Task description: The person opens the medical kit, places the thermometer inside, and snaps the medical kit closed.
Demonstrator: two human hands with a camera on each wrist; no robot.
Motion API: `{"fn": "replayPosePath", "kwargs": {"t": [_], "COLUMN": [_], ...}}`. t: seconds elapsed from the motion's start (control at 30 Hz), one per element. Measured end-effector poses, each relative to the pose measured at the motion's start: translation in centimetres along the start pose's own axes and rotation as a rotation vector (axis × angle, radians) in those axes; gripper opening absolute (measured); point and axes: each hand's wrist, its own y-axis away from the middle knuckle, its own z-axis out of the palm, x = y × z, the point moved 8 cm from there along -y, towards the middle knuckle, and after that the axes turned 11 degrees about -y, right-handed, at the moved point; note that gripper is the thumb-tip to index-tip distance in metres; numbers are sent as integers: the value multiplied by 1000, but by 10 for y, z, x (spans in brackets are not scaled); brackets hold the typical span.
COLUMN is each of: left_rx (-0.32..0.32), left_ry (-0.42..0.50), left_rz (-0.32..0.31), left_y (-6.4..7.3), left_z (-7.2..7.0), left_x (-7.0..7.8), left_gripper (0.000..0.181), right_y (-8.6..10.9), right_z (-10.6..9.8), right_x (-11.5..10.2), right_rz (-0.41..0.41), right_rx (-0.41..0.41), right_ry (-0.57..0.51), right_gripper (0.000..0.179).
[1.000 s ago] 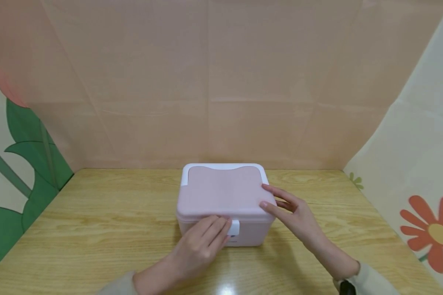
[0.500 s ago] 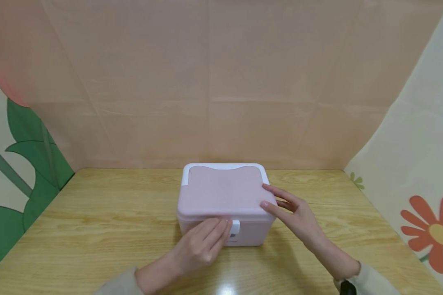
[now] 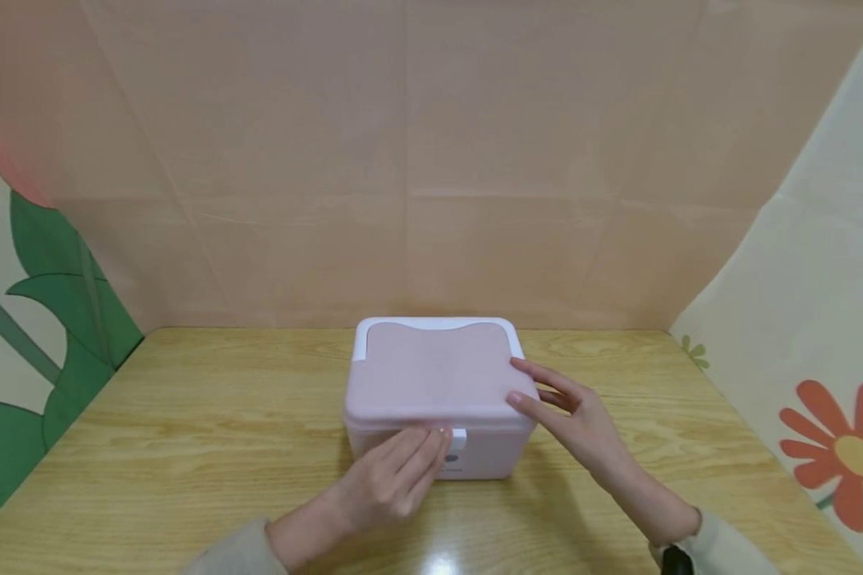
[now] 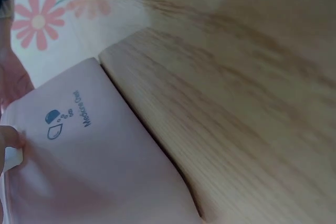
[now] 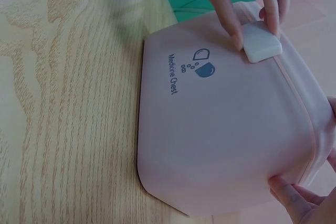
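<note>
A pink medicine chest (image 3: pixel 439 375) with a white-trimmed lid stands on the table, its lid down. My left hand (image 3: pixel 395 479) is at the chest's front and pinches the white latch (image 5: pixel 262 45) between thumb and fingers, as the right wrist view shows. That latch tilts out from the front wall. Beside it, a capsule print and the words "Medicine Chest" (image 5: pixel 172 74) are visible. My right hand (image 3: pixel 582 419) touches the lid's right edge with spread, fairly straight fingers, the thumb near the front corner. Some of its fingers are hidden behind the chest's right side.
The wood-grain table (image 3: pixel 223 415) extends to both sides of the chest. Behind it hangs a plain tan backdrop (image 3: pixel 431 160). Printed green leaves (image 3: pixel 65 303) cover the left side sheet, and a red flower (image 3: pixel 856 455) is on the right one.
The latch looks shorter from above, its lower end tipped up, and more of the capsule print shows below it. My left hand shifts very slightly; my right hand stays put.
</note>
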Motion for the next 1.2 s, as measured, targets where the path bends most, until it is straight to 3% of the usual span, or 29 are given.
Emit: {"fn": "replayPosePath", "kwargs": {"t": [0.47,0.77,0.9,1.07,1.2], "left_rx": [0,-62,-62,-60,-94], "left_ry": [-9,34,122,382,477], "left_rz": [4,-115,-226,-457,-615], "left_y": [0,-1,-2,-1,3], "left_z": [0,5,5,8,11], "left_x": [0,-7,-15,-33,-50], "left_gripper": [30,29,31,38,36], "right_y": [0,-1,1,2,1], "right_z": [0,0,1,-3,-11], "right_x": [-1,-3,-7,-16,-21], "right_rz": [1,-39,-94,-213,-302], "right_rx": [-3,-14,-20,30,89], "right_ry": [2,17,36,52,74], "right_gripper": [48,47,46,41,34]}}
